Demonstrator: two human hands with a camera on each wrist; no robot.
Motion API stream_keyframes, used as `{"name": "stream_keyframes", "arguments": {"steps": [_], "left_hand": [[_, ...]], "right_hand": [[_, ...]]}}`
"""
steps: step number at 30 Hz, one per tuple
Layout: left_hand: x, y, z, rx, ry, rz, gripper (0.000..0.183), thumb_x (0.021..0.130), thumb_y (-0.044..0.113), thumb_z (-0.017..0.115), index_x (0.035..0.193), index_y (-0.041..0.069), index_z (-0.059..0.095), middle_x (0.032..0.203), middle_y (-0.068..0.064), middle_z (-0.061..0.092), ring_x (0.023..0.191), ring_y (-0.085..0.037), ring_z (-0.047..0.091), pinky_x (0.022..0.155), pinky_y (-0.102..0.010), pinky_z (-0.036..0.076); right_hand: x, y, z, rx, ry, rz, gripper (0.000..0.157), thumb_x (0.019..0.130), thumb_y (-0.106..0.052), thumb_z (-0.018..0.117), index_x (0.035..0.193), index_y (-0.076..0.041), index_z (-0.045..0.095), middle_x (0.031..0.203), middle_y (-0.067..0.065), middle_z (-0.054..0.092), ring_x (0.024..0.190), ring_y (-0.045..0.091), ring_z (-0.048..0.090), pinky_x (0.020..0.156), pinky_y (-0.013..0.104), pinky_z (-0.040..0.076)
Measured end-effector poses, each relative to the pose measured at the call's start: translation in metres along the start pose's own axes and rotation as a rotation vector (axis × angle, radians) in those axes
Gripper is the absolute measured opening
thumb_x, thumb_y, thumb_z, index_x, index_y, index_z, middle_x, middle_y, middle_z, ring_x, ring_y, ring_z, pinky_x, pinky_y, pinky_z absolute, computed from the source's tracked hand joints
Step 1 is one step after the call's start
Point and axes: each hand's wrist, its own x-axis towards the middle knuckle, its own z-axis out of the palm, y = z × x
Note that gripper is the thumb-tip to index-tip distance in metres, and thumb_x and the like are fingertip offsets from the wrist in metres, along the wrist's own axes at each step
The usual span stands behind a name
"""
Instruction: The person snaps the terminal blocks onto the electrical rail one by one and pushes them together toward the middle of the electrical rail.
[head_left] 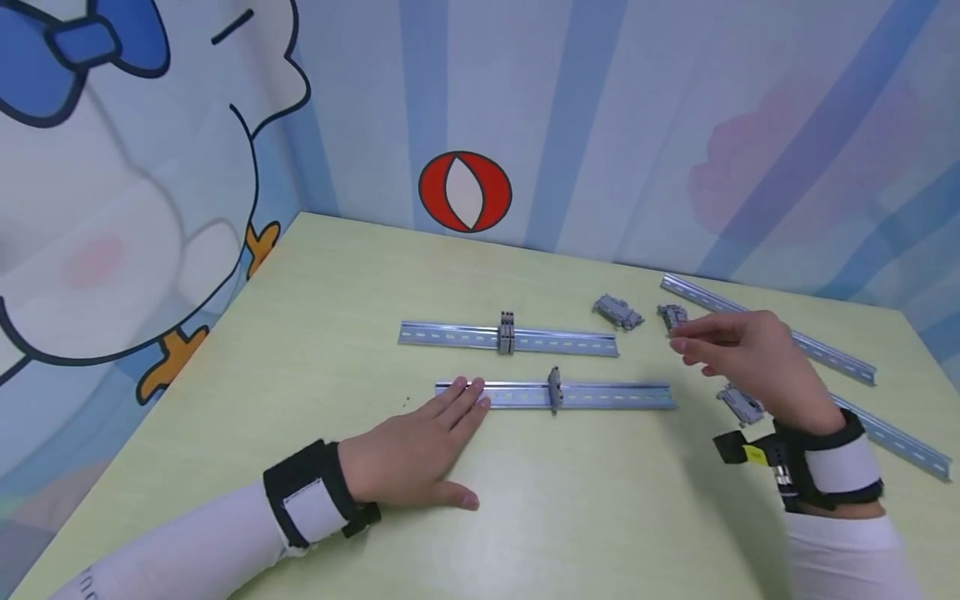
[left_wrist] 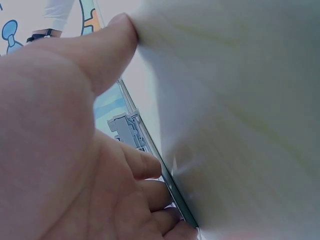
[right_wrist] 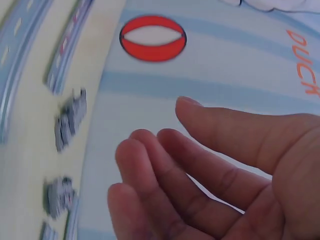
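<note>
My left hand (head_left: pixel 423 446) rests with straight fingers on the left end of the nearer slotted metal DIN rail (head_left: pixel 622 396). One grey terminal block (head_left: pixel 555 390) stands upright across that rail's middle, also visible as a terminal block (left_wrist: pixel 126 131) in the left wrist view. My right hand (head_left: pixel 738 358) hovers above the right side of the table. In the right wrist view its thumb and bent fingers (right_wrist: pixel 132 162) are apart, with nothing between them. Close to it in the head view lie a small grey terminal block (head_left: pixel 672 317) and another terminal block (head_left: pixel 741 404), partly behind the wrist.
A second DIN rail (head_left: pixel 450 335) lies behind, carrying grey terminal blocks (head_left: pixel 507 333) at its middle. Loose terminal blocks (head_left: pixel 618 312) lie to its right. Two more rails, a far rail (head_left: pixel 832 357) and a near rail (head_left: pixel 900 442), slant at the right. A printed wall (head_left: pixel 360 125) borders the table.
</note>
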Motion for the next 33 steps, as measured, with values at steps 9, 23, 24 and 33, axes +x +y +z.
{"name": "stream_keyframes", "arguments": {"steps": [9, 23, 24, 33], "left_hand": [[0.001, -0.001, 0.002, 0.011, 0.01, 0.009, 0.103, 0.087, 0.068, 0.054, 0.157, 0.002, 0.015, 0.166, -0.018, 0.005, 0.152, -0.033, 0.005, 0.121, -0.041, 0.025], [-0.001, -0.001, 0.002, 0.004, 0.006, 0.005, 0.104, 0.087, 0.068, 0.054, 0.157, 0.002, 0.014, 0.166, -0.018, 0.005, 0.152, -0.033, 0.004, 0.121, -0.041, 0.024], [-0.001, -0.001, 0.002, 0.002, 0.005, 0.004, 0.104, 0.087, 0.068, 0.054, 0.157, 0.002, 0.014, 0.166, -0.018, 0.005, 0.152, -0.033, 0.004, 0.121, -0.041, 0.024], [-0.001, -0.001, 0.002, -0.003, 0.006, 0.001, 0.104, 0.087, 0.067, 0.054, 0.157, 0.003, 0.013, 0.166, -0.017, 0.004, 0.152, -0.033, 0.003, 0.122, -0.041, 0.024]], "right_hand": [[-0.012, 0.032, -0.025, -0.261, 0.056, 0.109, 0.046, 0.095, -0.039, 0.061, 0.122, -0.002, 0.068, 0.11, 0.028, 0.073, 0.082, 0.024, 0.073, 0.057, 0.029, 0.051], [-0.005, 0.087, -0.028, -0.382, -0.164, 0.304, 0.053, 0.085, -0.031, 0.072, 0.115, 0.013, 0.067, 0.118, 0.039, 0.063, 0.105, 0.058, 0.056, 0.068, 0.054, 0.054], [-0.004, 0.089, -0.027, -0.382, -0.17, 0.301, 0.053, 0.086, -0.031, 0.072, 0.115, 0.013, 0.067, 0.118, 0.039, 0.064, 0.105, 0.058, 0.056, 0.068, 0.054, 0.054], [0.0, 0.096, -0.021, -0.369, -0.148, 0.318, 0.05, 0.086, -0.026, 0.072, 0.116, 0.013, 0.066, 0.111, 0.036, 0.068, 0.096, 0.048, 0.062, 0.063, 0.046, 0.053]]}}
